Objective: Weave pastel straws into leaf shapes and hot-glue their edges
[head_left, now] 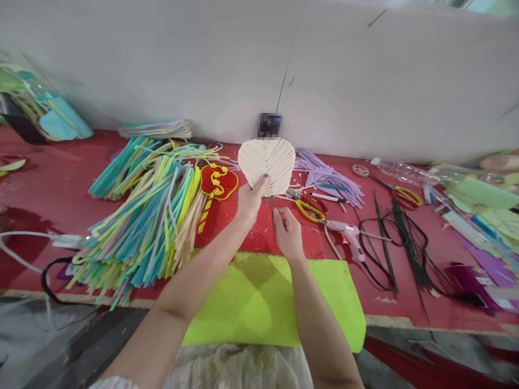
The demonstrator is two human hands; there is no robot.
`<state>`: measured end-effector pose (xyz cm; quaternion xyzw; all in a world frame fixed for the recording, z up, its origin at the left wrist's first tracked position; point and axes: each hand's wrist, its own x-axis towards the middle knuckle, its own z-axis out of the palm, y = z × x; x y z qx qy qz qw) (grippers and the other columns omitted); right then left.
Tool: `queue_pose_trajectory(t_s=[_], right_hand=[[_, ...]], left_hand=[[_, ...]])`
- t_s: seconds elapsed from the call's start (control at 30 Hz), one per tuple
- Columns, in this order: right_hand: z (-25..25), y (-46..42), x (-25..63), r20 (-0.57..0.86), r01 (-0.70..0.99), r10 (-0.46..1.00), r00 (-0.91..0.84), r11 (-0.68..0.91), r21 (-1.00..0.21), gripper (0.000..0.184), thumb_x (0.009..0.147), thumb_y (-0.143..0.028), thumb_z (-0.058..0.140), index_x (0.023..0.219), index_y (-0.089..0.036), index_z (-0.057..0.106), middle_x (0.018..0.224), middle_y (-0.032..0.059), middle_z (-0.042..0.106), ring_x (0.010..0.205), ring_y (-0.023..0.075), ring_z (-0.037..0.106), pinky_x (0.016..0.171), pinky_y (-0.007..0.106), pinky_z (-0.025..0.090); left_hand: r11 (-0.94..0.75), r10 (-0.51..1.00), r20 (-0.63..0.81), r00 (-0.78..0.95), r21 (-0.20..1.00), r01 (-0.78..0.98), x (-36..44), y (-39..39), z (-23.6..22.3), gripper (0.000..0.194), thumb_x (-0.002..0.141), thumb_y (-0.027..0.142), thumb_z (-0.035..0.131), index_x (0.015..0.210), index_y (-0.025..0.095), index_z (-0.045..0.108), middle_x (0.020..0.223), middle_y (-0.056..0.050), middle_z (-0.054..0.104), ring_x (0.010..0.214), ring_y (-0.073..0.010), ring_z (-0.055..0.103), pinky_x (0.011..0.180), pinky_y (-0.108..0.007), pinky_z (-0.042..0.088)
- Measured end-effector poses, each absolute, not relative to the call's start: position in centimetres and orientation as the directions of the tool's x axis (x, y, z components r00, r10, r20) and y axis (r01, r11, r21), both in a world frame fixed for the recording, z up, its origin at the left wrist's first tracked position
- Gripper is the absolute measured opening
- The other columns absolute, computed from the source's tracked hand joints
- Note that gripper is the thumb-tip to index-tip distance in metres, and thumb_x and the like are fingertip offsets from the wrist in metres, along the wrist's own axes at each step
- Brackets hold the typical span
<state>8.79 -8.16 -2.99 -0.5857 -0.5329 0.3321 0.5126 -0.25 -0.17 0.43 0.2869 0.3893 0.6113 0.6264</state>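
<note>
A cream, ribbed, heart-shaped fan, seemingly made of pipe cleaners, stands upright in front of me. My left hand grips its lower left edge, with the thumb across the front face. Thin dark wire stems hang from the bottom of the fan. My right hand has its fingers closed around these stems, just below the fan. A finished red fan with yellow trim and a striped handle lies to the left of my left hand.
Bundles of coloured pipe cleaners cover the left side. Purple pipe cleaners, yellow-handled pliers, a pink glue gun, scissors and green wires lie on the right. A lime-green sheet overhangs the red table's front edge.
</note>
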Motion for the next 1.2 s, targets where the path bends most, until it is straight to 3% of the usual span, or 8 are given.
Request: queue_pose_trajectory(t_s=[0.17, 0.37, 0.6, 0.9, 1.2], right_hand=[[-2.8, -7.9, 9.1, 0.064, 0.034, 0.987, 0.147, 0.059, -0.998, 0.04, 0.083, -0.059, 0.052, 0.069, -0.022, 0.044, 0.042, -0.0111, 0.031, 0.036, 0.006, 0.024, 0.038, 0.021, 0.018], [-2.7, -7.8, 9.4, 0.04, -0.095, 0.995, 0.097, 0.049, -0.994, 0.041, 0.082, -0.057, 0.057, 0.067, -0.022, 0.042, 0.04, -0.0113, 0.031, 0.035, 0.0051, 0.023, 0.037, 0.021, 0.017], [-2.6, -7.8, 9.4, 0.029, -0.144, 0.996, 0.086, 0.041, -0.989, 0.041, 0.081, -0.056, 0.059, 0.066, -0.022, 0.042, 0.04, -0.0113, 0.03, 0.036, 0.0054, 0.023, 0.037, 0.021, 0.017], [-2.8, -7.9, 9.7, -0.011, -0.214, 0.998, 0.058, 0.002, -0.977, 0.04, 0.081, -0.053, 0.061, 0.066, -0.022, 0.041, 0.043, -0.0115, 0.028, 0.037, 0.0046, 0.022, 0.038, 0.021, 0.013], [-3.2, -7.8, 10.0, 0.097, -0.088, 0.992, 0.083, 0.104, -0.991, 0.038, 0.085, -0.053, 0.055, 0.068, -0.022, 0.042, 0.042, -0.0112, 0.031, 0.037, 0.0051, 0.022, 0.04, 0.021, 0.016]], left_hand=[[0.021, 0.991, -0.086, -0.106, 0.862, -0.506, 0.0, -0.1, 0.0, 0.033, 0.068, 0.032, 0.074, 0.093, 0.011, 0.069, 0.1, -0.011, 0.072, 0.094, -0.0222, 0.068, 0.085, -0.035, 0.055], [-0.064, 0.989, -0.006, -0.151, 0.888, -0.455, 0.1, -0.1, -0.5, 0.036, 0.069, 0.039, 0.073, 0.092, 0.012, 0.071, 0.099, -0.011, 0.072, 0.094, -0.0223, 0.068, 0.084, -0.033, 0.054], [-0.147, 0.978, 0.099, -0.184, 0.952, -0.268, -0.4, -0.3, 0.0, 0.024, 0.072, 0.035, 0.07, 0.084, 0.014, 0.072, 0.089, -0.006, 0.074, 0.094, -0.0194, 0.067, 0.082, -0.025, 0.052], [-0.175, 0.976, 0.149, -0.159, 0.971, -0.165, -0.7, -0.6, 0.5, 0.025, 0.074, 0.037, 0.068, 0.08, 0.013, 0.072, 0.084, -0.007, 0.073, 0.087, -0.0206, 0.068, 0.076, -0.025, 0.051], [-0.152, 0.981, 0.132, -0.144, 0.979, -0.137, -0.6, -0.6, 0.4, 0.026, 0.071, 0.037, 0.068, 0.078, 0.012, 0.072, 0.081, -0.006, 0.073, 0.084, -0.0202, 0.068, 0.074, -0.025, 0.052]])
